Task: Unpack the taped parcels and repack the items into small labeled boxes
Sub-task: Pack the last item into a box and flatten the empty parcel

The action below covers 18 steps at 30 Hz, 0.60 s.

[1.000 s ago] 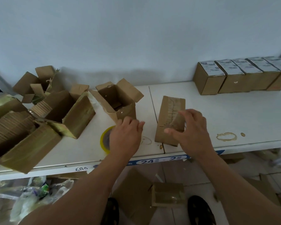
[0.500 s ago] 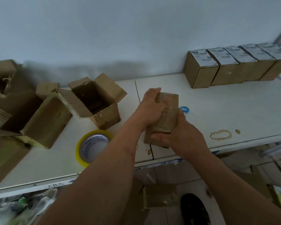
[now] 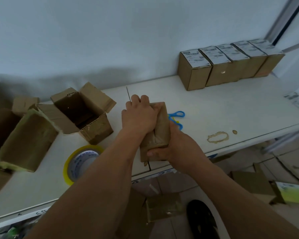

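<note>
1. Both hands held a taped parcel [image 3: 160, 128] at the counter's [image 3: 223, 104] front edge.
2. The left hand [image 3: 138, 118] curled its fingers over the parcel's top.
3. The right hand [image 3: 176, 147] gripped the lower end.
4. Scissors [image 3: 177, 116] lay just behind; labeled boxes [image 3: 228, 64] lined the wall.

No legible text on labels [image 3: 195, 58]
</note>
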Each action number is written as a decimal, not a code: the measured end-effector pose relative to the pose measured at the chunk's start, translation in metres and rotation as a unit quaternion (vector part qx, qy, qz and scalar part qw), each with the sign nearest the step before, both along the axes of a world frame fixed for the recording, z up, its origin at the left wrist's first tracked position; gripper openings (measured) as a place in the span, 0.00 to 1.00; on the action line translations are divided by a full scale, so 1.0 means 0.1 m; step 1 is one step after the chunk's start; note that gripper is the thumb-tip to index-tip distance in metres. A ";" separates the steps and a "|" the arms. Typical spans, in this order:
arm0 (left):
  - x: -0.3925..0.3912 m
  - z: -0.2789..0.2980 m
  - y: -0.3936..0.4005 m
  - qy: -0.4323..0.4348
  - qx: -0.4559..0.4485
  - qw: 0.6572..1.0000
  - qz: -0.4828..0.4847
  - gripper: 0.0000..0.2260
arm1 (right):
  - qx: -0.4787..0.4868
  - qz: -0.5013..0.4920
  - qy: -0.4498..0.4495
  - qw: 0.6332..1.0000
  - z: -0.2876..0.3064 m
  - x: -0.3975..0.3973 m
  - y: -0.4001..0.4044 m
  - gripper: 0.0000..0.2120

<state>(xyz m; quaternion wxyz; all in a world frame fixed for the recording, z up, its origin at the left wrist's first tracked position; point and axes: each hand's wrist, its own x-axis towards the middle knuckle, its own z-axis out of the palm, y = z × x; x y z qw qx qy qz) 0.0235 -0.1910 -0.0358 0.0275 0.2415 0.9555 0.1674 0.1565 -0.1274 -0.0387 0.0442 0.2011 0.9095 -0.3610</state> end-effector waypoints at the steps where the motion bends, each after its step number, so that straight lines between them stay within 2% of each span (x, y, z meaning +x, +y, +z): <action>1: 0.02 0.02 -0.01 0.013 -0.019 1.000 -0.008 0.24 | -0.007 -0.004 0.000 1.000 -0.01 0.01 -0.01 0.47; 3: 0.05 0.06 -0.03 0.042 -0.048 0.998 -0.015 0.26 | -0.006 -0.012 -0.018 1.000 0.00 0.09 -0.01 0.46; 5: 0.09 0.13 -0.05 0.102 -0.048 0.993 -0.018 0.24 | 0.035 -0.011 -0.055 0.998 0.01 0.22 0.04 0.45; 8: 0.32 0.28 -0.01 0.199 -0.020 0.977 -0.079 0.17 | 0.103 -0.021 -0.071 0.992 0.13 0.51 0.24 0.33; 11: 0.72 0.36 0.12 0.263 -0.061 0.941 -0.204 0.14 | 0.180 -0.042 -0.059 0.981 0.22 0.77 0.47 0.23; 14: 1.04 0.31 0.31 0.257 -0.089 0.916 -0.294 0.14 | 0.282 -0.045 -0.067 0.956 0.25 0.93 0.79 0.18; 18: 1.27 0.25 0.76 0.249 -0.116 0.900 -0.339 0.14 | 0.364 -0.012 -0.066 0.929 0.29 1.13 1.35 0.16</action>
